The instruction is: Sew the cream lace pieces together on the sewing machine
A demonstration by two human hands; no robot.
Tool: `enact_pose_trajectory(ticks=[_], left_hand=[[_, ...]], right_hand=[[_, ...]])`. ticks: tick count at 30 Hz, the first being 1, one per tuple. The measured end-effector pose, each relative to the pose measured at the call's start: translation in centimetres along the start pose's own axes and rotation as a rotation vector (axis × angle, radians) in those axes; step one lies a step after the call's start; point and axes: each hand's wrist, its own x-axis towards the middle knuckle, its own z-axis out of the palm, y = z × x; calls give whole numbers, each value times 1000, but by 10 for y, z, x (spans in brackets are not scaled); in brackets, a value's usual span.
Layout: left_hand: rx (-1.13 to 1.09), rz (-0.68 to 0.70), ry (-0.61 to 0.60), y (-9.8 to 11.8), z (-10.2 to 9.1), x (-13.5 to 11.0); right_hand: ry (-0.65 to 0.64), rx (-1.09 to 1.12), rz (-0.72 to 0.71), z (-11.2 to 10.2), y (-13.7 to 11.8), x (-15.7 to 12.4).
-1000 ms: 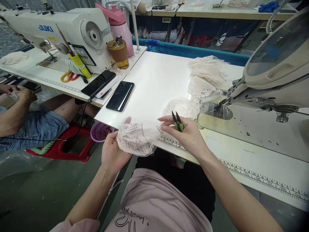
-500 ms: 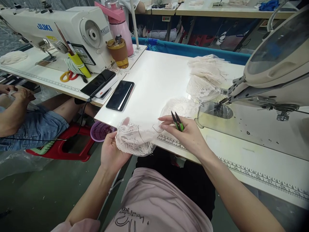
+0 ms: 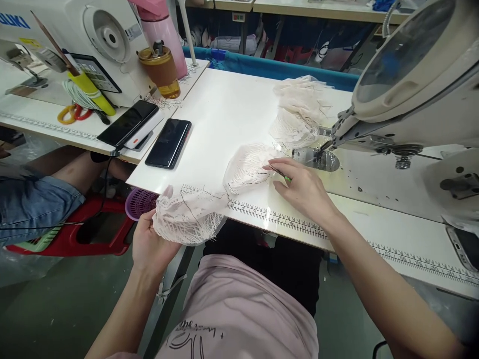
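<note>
At the table's front edge, my left hand (image 3: 149, 247) is closed on a pale pink lace piece (image 3: 190, 217), cup-shaped and trailing dark threads. My right hand (image 3: 305, 189) keeps a pair of thread snips (image 3: 286, 177) tucked in its fingers; only part of the blades and a bit of green handle show. Its fingertips are at the right side of a second lace piece (image 3: 245, 167) lying on the table. Dark thread runs between the two pieces. Further back, more gathered lace (image 3: 299, 109) lies beside the needle area of the sewing machine (image 3: 407, 124).
A black phone (image 3: 168, 143) lies left on the white table (image 3: 224, 99), which has a printed ruler along its front edge. Another sewing machine (image 3: 108, 35), a tea cup (image 3: 159, 72), a pink bottle (image 3: 160, 35) and scissors (image 3: 67, 114) stand left. A seated person's leg (image 3: 71, 169) shows there.
My right hand has moved from the held lace piece to the one on the table, and the snips have turned in its fingers. My left hand still holds its piece. The view has shifted right.
</note>
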Motion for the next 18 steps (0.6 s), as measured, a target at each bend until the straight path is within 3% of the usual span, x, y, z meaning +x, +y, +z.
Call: enact_pose_trajectory(ticks=[5,9,11,14,16,18], left_hand=[[3,-5,22,1,-4,-2],[212,54,116,1,-10,-3],[393,253,205,2,-13,-5],[645,755,328,2,-15,-12],[833,995,298,0,-12,-16],[1040,1082,211,-6,-7,-19]], right_hand=[[-26,-20,-100,4,-5,2],[15,-23,-152,5,-3,3],[43,-30,-173,4,0,3],[81,-55,-211,3,5,3],[115,-69,-238,3,6,2],[133,-69,-263,3,7,0]])
